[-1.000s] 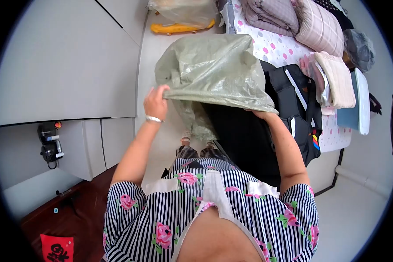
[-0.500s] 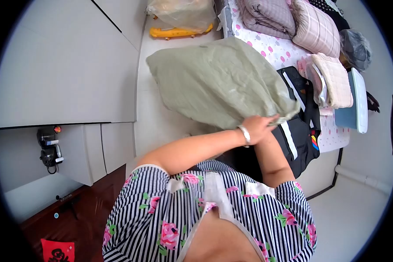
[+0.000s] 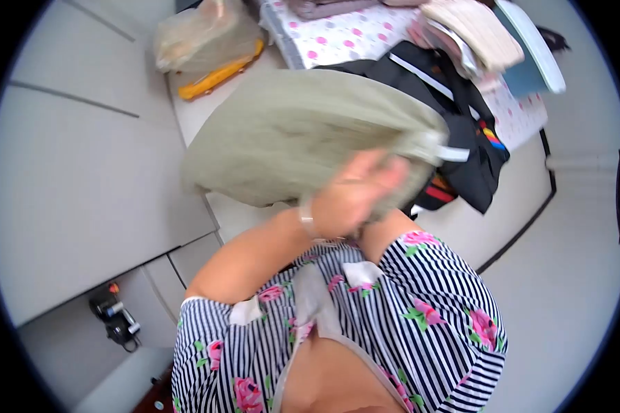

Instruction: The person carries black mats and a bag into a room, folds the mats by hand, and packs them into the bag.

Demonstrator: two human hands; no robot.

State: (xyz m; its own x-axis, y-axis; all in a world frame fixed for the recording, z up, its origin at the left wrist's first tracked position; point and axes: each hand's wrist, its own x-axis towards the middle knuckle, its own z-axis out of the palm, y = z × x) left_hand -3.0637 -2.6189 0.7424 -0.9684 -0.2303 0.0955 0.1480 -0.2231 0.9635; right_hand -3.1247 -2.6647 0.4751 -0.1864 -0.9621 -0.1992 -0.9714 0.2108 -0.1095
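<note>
A large grey-green plastic bag (image 3: 282,131) billows in front of my body, its gathered end towards the right. My left hand (image 3: 358,193), with a silvery bracelet at the wrist, is over the bag's lower right part; its fingers are smeared by motion. The bag and my left hand hide my right hand, and only that forearm shows. Just beyond the bag's right end lies a black bag (image 3: 472,124) with white strips and coloured stripes.
A bed with a dotted sheet (image 3: 337,34) carries folded pink and cream cloths (image 3: 472,34) and a blue box (image 3: 534,55). On the floor stand a clear plastic bag (image 3: 207,41) and a yellow object (image 3: 220,72). White cabinets (image 3: 83,179) line the left side.
My view has turned and shifted. The grey-green bag has swung across and its opening is now bunched together. My left hand has come from the left rim to the right end, near my right forearm.
</note>
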